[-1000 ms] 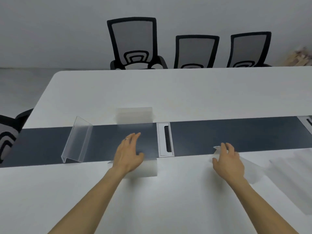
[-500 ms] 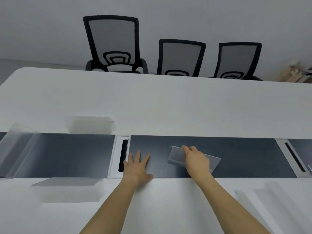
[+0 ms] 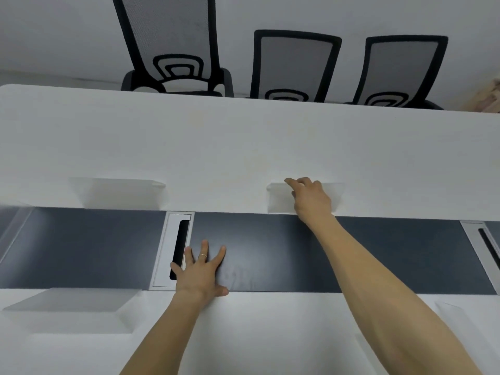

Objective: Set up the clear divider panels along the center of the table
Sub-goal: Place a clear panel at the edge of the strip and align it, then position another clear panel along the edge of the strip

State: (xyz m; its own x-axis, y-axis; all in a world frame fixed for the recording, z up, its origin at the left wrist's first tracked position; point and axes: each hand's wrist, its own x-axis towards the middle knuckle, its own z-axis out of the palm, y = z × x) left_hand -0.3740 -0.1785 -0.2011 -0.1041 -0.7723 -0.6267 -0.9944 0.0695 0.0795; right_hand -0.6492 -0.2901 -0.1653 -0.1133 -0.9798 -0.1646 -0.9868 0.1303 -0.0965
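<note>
- Strip (image 3: 270,253) across mid-frame on table (image 3: 243,144).
- Panels: upper left (image 3: 119,192), lower left (image 3: 70,307), upper right (image 3: 278,197) under right hand (image 3: 311,201).
- Left hand (image 3: 201,274) flat on strip, beside slot (image 3: 178,250).
- Chairs (image 3: 295,66) along top.

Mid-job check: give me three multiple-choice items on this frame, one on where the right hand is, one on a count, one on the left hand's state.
1. The right hand is on a clear panel lying:
A. on the far side of the dark strip
B. on the near table edge
C. on a chair

2. Chairs behind the table:
A. one
B. three
C. five

3. The left hand is:
A. gripping a panel
B. flat, fingers spread
C. out of view

Answers: 1 A, it reaches across the strip. 2 B, three backrests show. 3 B, palm down, holding nothing.
</note>
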